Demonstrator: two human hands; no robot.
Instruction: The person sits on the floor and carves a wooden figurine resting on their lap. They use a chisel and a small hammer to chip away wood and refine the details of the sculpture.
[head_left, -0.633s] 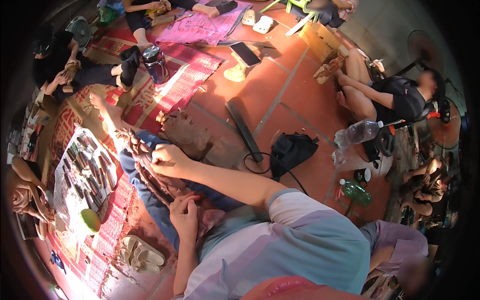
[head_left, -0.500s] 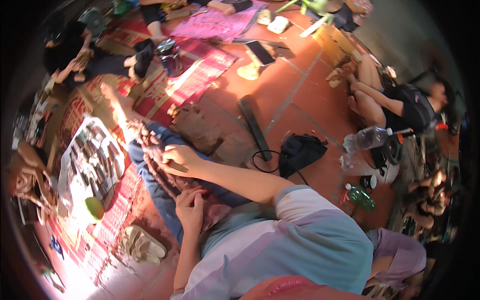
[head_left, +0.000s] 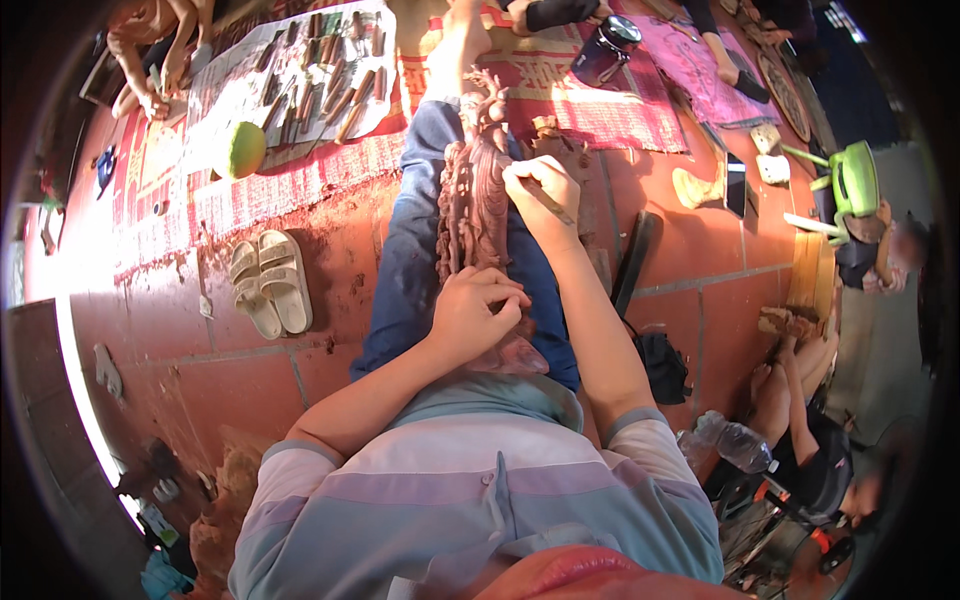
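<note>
Beyond your left grip (head_left: 480,312), up and to its left, a red patterned mat (head_left: 335,172) bears a white sheet (head_left: 212,108) laid with rows of tools. The reddish-brown carving (head_left: 488,205) lies along your blue-trousered legs (head_left: 412,215), from your left grip up past your right grip (head_left: 530,178). Beige sandals (head_left: 287,290) sit well left of your left grip, which rests curled at the carving's lower end; whether it grasps anything, I cannot tell. Your right grip is closed around a slim brownish tool (head_left: 556,207) beside the carving.
</note>
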